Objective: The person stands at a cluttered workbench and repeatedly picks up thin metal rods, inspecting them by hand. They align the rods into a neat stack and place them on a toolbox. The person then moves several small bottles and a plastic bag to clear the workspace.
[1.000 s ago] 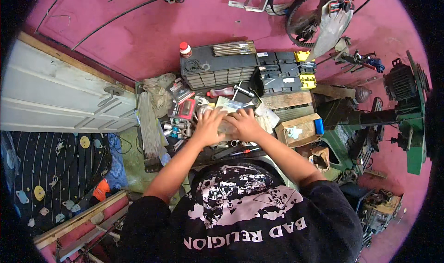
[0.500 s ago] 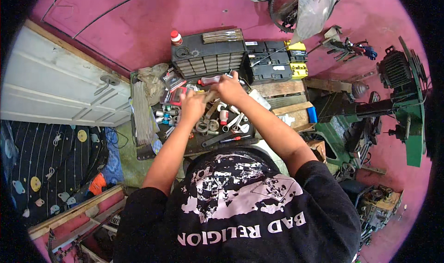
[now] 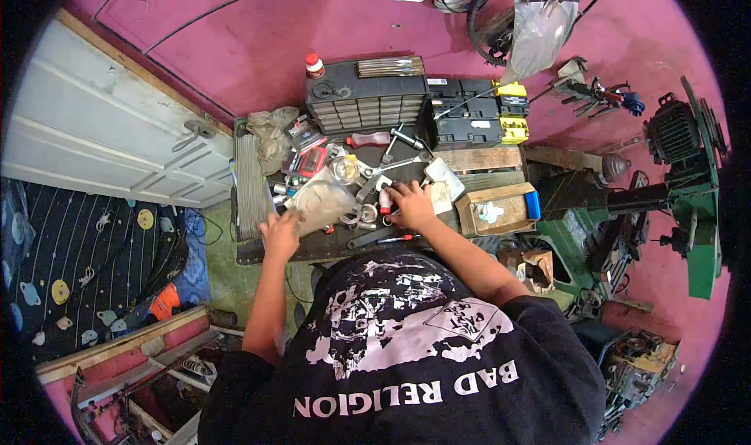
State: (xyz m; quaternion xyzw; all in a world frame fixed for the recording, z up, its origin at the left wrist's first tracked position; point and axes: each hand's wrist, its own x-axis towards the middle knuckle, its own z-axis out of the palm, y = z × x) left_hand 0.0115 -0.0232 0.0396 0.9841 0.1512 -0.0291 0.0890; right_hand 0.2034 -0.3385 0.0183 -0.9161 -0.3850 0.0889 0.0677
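Observation:
My left hand (image 3: 280, 234), at the left front of the bench, is closed on the lower left edge of a flat, pale packet (image 3: 322, 202). Ring outlines show on the packet, which looks like see-through plastic but is blurred. To the right, my right hand (image 3: 413, 205) has bent, spread fingers beside a small white-and-red bottle (image 3: 385, 201). Whether the fingertips touch that bottle cannot be made out. A cream sheet (image 3: 441, 198) lies just right of this hand. Metal rings (image 3: 368, 212) sit between the two hands, and a combination wrench (image 3: 400, 165) lies behind them.
At the back stand a black drawer cabinet (image 3: 364, 104) and black-and-yellow cases (image 3: 469, 116). A red-handled tool (image 3: 368, 140) lies before the cabinet. Thin rods (image 3: 247, 187) line the bench's left edge. On the right are a wooden tray (image 3: 499, 218) and a green machine (image 3: 700, 210).
My hands have moved apart and nearer to me. My left hand now holds the pale packet out at the left; my right hand has come down by the bottle. The view has shifted slightly.

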